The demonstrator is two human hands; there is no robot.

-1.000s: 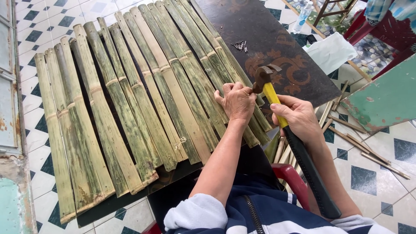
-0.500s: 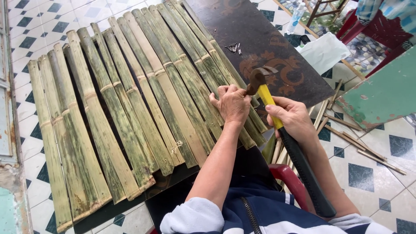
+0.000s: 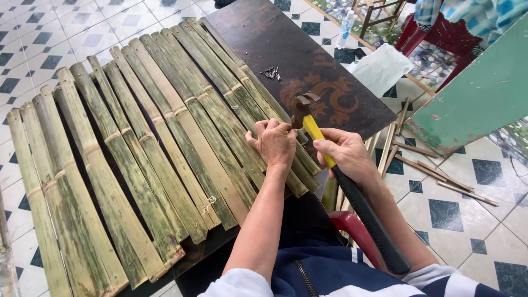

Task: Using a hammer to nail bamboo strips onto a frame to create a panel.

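Note:
A row of split green bamboo slats [image 3: 137, 159] lies fanned across a dark wooden board [image 3: 275, 33]. My left hand [image 3: 275, 144] rests on the rightmost slats with its fingers pinched together; I cannot see what they hold. My right hand [image 3: 344, 154] grips a claw hammer [image 3: 330, 165] with a yellow neck and black handle. The hammer's rusty head [image 3: 301, 104] hangs just beside my left fingertips. A small pile of nails [image 3: 269, 72] lies on the board beyond the hands.
Loose thin bamboo strips [image 3: 423, 165] lie on the tiled floor to the right. A green panel [image 3: 478, 93] leans at the right, with a red chair [image 3: 434, 33] and a plastic bottle [image 3: 345, 27] behind. A white cloth [image 3: 382, 66] lies by the board's edge.
The hammer head has lifted slightly and sits a little farther from the slats. My left hand stays pinched on the same spot.

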